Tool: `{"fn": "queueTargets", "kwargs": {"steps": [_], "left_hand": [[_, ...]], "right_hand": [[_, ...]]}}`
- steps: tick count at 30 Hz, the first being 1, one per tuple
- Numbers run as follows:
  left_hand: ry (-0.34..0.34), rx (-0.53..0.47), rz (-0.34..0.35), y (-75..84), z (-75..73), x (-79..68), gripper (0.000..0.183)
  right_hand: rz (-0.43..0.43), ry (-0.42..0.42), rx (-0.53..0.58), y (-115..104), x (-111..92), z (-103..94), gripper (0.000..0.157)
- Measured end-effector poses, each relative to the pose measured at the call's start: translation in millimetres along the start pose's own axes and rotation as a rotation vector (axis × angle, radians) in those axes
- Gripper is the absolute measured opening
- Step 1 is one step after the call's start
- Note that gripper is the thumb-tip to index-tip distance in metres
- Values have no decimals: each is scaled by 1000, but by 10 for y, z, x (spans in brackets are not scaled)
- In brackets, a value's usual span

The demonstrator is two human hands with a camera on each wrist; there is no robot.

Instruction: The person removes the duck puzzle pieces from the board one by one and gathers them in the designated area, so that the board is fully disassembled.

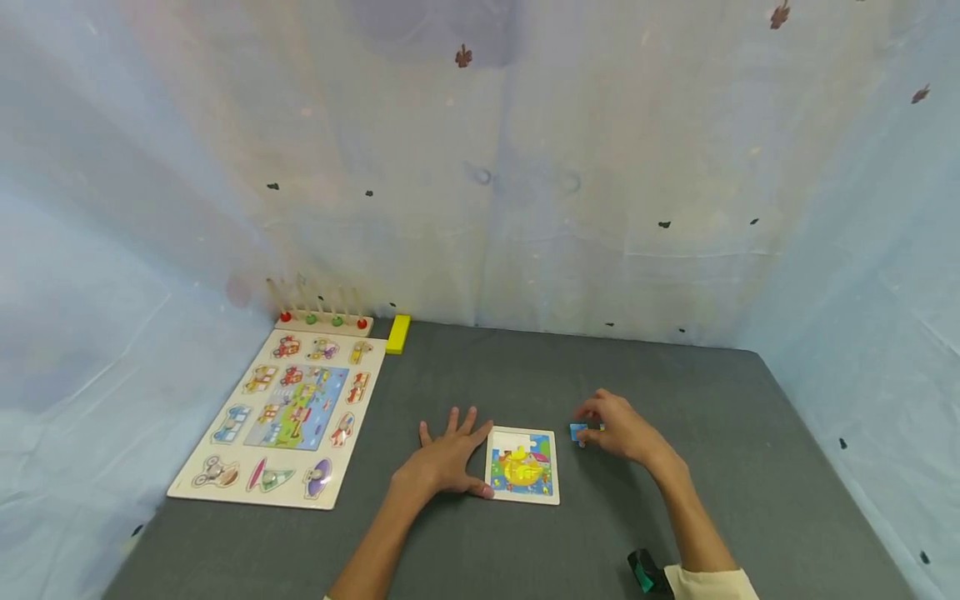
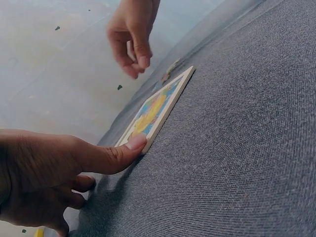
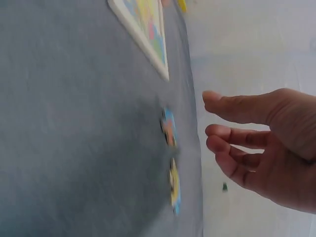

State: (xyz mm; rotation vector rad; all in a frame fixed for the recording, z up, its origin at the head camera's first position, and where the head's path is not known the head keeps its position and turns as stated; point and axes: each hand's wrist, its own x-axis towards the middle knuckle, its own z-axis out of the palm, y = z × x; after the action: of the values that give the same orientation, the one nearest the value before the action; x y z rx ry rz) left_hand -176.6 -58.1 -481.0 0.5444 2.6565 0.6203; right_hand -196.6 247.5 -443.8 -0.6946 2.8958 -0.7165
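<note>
Centrally, on the grey surface [image 1: 675,392], lies a small puzzle board [image 1: 522,465]. The left hand [image 1: 447,458] rests flat beside it, fingers spread and straight, thumb tip touching the board's near left edge. Right of the board, the right hand [image 1: 618,429] hovers with loosely curved fingers parted just above two loose puzzle pieces [image 3: 169,126], gripping nothing. Far left lies a large peg puzzle [image 1: 288,412].
</note>
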Motion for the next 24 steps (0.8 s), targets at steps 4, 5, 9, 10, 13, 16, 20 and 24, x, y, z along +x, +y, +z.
{"fn": "queueTargets", "kwargs": {"steps": [4, 5, 9, 10, 13, 16, 20, 24], "left_hand": [[-9, -1, -6, -7, 11, -10, 105], [-9, 1, -8, -7, 9, -8, 105], [-14, 20, -12, -8, 13, 9, 105], [-13, 24, -11, -7, 10, 17, 105], [-17, 23, -12, 0, 0, 23, 105], [-18, 14, -13, 5, -7, 17, 105], [-18, 13, -12, 2, 2, 3, 105], [-12, 15, -14, 0, 12, 5, 105]], "right_hand": [[-74, -43, 6, -151, 58, 149, 22], [-92, -56, 3, -176, 76, 184, 22], [-123, -100, 10, -238, 135, 290, 26], [-123, -104, 14, -243, 150, 303, 27], [-120, -105, 15, -236, 173, 329, 28], [-109, -103, 8, -221, 173, 347, 26], [-84, -101, -8, -223, 167, 359, 23], [-59, -108, -36, -264, 200, 354, 23]]}}
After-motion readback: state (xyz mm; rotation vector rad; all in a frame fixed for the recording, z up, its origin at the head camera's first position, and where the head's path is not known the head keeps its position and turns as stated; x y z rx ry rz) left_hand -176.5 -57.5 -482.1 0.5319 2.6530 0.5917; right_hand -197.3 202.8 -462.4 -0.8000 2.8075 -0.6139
